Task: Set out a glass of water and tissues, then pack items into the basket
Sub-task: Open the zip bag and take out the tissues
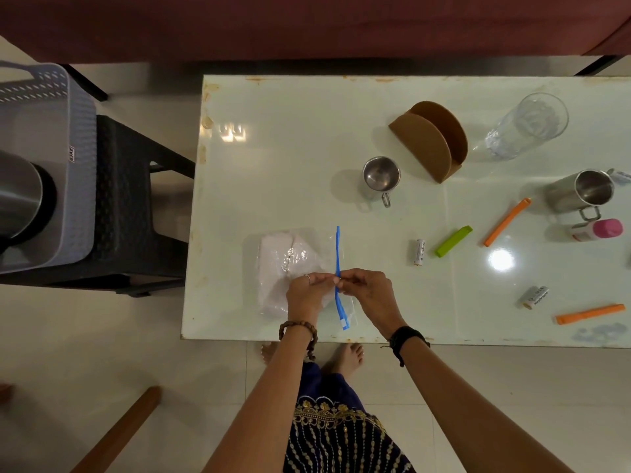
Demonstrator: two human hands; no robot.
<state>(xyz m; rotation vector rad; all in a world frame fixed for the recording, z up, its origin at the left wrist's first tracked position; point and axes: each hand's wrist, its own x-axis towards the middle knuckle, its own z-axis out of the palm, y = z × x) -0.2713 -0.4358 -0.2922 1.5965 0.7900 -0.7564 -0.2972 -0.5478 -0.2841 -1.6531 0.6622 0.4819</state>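
White table (pixel 307 138), glossy, chipped along its edges; person stands at the near edge, bare feet showing under it. To the left, well apart from the table, a grey perforated basket (pixel 78 138) sits on a dark stool (pixel 136 199), with a steel vessel (pixel 17 196) already inside.

On the table, near edge, left of centre: a clear zip bag (pixel 290 268) of white tissues, lying flat. Bulk of the tissues sits to the left; the blue zip strip (pixel 338 254) forms the right-hand end. Strip's long axis runs away from the person, near to far, slightly bowed.

Both hands meet on that strip at about its middle. Left hand (pixel 304 291) lies over the bag body, fingertips pinched narrow on the strip. Right hand (pixel 368 291) comes in from the open side, fingers likewise closed tight on the blue edge. Neither is nearer; they grip the same spot from opposite sides. Likely pulling the seal apart, so the pull would go left–right, across the strip's length.

Bag film is crinkled, catches glare; tissues inside look soft, folded, pale.

Far right: brown half-round napkin holder (pixel 430 145), empty, apart from the bag — probable destination for the tissues. Beside it a tall clear glass (pixel 526 128); cannot tell if water is in it. Steel cup (pixel 379 179) between bag and holder.

Scattered right: steel mug, clips, batteries, small pink-capped bottle.
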